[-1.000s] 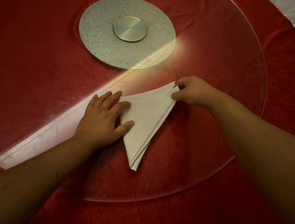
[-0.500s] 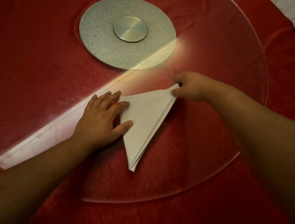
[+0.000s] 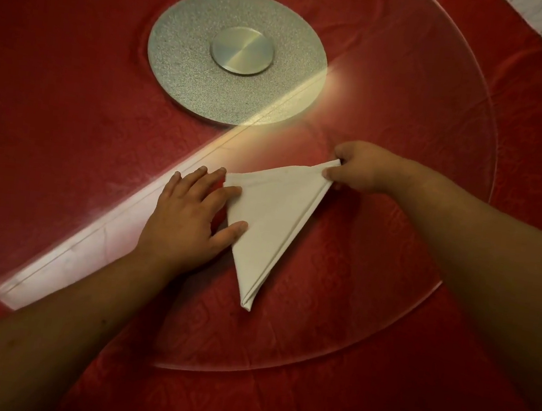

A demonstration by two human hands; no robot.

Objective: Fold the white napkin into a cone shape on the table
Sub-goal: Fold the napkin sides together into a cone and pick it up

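Left hand (image 3: pixel 187 212) flat, fingers spread, pinning napkin (image 3: pixel 271 219) left edge; right hand (image 3: pixel 361 168) pinches far corner, arm extended.

Dim, warm light with a red cast. A bright band of glare crosses the glass (image 3: pixel 445 90) from the near left, past the left hand (image 3: pixel 187 216), to the silver disc (image 3: pixel 236 56). Both forearms are dark at the frame's bottom. The wide lens bends the glass rim. The napkin (image 3: pixel 271 219) is sharp.

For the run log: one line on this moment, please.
napkin: flat triangle, no cone | left hand: pressing edge | right hand: pinching corner
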